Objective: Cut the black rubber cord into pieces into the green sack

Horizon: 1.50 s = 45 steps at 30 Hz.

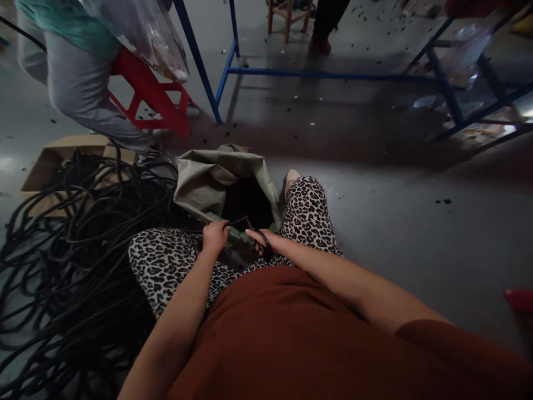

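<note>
Seen from the head camera, looking down over a rust-coloured top and leopard-print trousers, a seated person works over an open olive-green sack (208, 180) that stands on the grey floor (395, 222) between the knees, its mouth gaping toward the camera and its inside dark. A thin black cable (238, 222) runs in a short stretch between the two hands, lying roughly left to right across the near rim of the sack, with its right end rising a little. The left hand (215, 236) is curled closed around the cable's left part, knuckles up, just at the sack's near edge. The right hand (260, 240) is closed through the dark loop handles of a pair of scissors (263, 243); their blades point up and left toward the cable, though it is too dim to tell whether the blades are parted or touching it. To the person's left, a large tangled heap of black cable (75, 261) covers the floor and spills over a flattened cardboard box (54, 161). Beyond it, another person's grey-trousered leg (79, 89) stands beside a red stool (154, 94). A blue metal frame (316, 73) crosses the far floor, which is dotted with small dark offcuts.
</note>
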Motion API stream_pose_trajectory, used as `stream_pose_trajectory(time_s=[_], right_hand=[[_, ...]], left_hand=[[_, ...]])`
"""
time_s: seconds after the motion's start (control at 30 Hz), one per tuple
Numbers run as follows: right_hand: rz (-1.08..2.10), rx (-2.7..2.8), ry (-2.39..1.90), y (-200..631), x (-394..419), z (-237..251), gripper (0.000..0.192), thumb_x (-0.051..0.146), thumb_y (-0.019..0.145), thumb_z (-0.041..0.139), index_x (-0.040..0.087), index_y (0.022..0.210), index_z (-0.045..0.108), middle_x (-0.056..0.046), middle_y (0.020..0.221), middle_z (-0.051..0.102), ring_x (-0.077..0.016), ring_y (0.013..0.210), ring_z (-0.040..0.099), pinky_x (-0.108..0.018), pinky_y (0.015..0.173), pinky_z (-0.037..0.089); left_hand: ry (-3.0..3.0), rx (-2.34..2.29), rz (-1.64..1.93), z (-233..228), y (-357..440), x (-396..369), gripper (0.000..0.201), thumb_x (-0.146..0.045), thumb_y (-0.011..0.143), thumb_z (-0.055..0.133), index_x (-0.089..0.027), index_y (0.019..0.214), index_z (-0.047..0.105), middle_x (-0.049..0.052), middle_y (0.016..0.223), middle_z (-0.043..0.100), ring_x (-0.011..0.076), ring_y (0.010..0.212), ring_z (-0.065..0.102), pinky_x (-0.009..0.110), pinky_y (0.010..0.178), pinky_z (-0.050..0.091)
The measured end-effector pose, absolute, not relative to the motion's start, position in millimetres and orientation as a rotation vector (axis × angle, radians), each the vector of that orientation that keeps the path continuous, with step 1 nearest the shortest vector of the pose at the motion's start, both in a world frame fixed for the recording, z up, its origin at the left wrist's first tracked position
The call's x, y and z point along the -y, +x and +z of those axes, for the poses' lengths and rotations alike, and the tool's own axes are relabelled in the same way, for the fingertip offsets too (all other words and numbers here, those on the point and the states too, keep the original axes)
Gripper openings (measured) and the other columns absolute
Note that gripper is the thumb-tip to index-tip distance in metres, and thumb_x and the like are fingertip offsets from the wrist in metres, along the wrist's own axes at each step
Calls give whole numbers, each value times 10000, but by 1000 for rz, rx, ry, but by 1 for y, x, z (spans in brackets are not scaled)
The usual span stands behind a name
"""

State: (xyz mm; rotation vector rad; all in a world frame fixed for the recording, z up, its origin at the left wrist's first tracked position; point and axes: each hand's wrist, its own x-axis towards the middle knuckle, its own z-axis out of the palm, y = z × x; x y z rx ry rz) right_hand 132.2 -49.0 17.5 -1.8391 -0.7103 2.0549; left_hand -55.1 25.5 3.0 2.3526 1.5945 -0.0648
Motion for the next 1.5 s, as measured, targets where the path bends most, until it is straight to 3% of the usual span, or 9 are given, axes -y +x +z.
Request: stream_pose_trajectory(time_s=[0.47,0.8,1.5], right_hand=[[2035,641,-1803,130,46,8,509,620,877,449,130,953,563,22,465,504,-110,315,481,-192,340,399],[2038,681,-1888,131,43,20,546,626,879,438,117,1016,582,-1,516,542,-108,315,492,-165,300,298],[2059,674,-1900,131,42,16,551,616,884,438,123,1090,573,-6,502,547,-125,333,506,-163,297,286]], left_hand=[[2349,-1520,-65,7,-45,-20,316,-292,848,478,-189,1102,634,75,1078,669,213,1031,593,333,933,406],[2348,-1499,-49,2,-47,-20,314,-300,852,473,-191,1097,636,74,1069,670,205,1021,596,324,929,408],[2318,-1508,-44,2,-47,-21,311,-294,850,473,-198,1100,632,72,1083,668,211,1036,591,343,944,404]])
